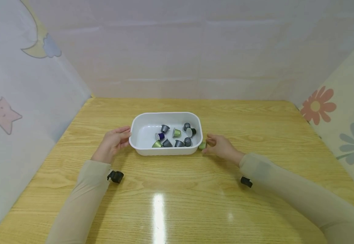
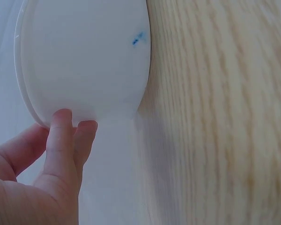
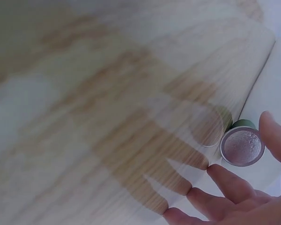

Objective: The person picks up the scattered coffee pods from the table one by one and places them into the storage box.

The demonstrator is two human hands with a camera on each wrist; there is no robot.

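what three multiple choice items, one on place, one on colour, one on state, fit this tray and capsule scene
1. Where is the green capsule by the right hand?
A. inside the tray
B. on the table just outside the tray's right end
C. under the left hand

2. What colour is the tray?
A. white
B. black
C. red

3. What is the left hand doing?
A. lifting a capsule
B. lying flat far from the tray
C. touching the tray's left end

Answers: 1 B, the capsule sits on wood beside the rim; 2 A, its walls are plain white; 3 C, fingers meet the wall in the left wrist view.
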